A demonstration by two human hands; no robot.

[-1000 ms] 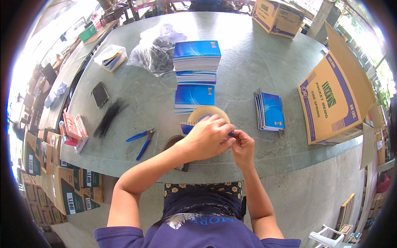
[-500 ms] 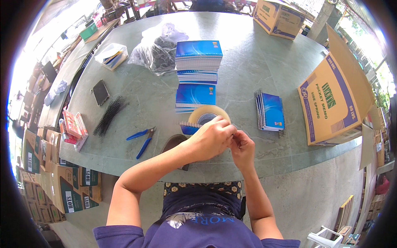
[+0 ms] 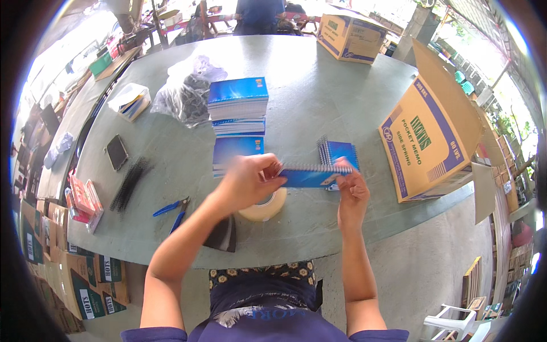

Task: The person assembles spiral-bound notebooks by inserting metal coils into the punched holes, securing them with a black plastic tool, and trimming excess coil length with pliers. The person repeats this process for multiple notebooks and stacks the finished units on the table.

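Observation:
Between my two hands a blue spiral notebook [image 3: 310, 178] is held up level, its coil along the top edge. My left hand [image 3: 250, 178] pinches its left end, and my right hand [image 3: 352, 191] grips its right end. A roll of clear tape [image 3: 266, 210] lies on the table below my left hand, partly covered by it. Beyond that hand stand stacks of blue notebooks [image 3: 237, 91] without visible coils. Behind my right hand a small pile of coiled blue notebooks [image 3: 341, 150] is partly hidden by the held one.
Blue-handled cutters [image 3: 170, 211], black coils [image 3: 130, 182], a dark phone-like slab [image 3: 116, 153] and red-and-white packs [image 3: 85, 200] lie left. A plastic bag [image 3: 191, 94] and white tub [image 3: 130, 101] stand farther back. An open carton [image 3: 424, 137] stands right, another carton [image 3: 350, 39] far back.
My hands were close together over the tape roll; now they are apart, holding the coiled notebook up by its ends. The whole view has shifted, and a person shows at the far side.

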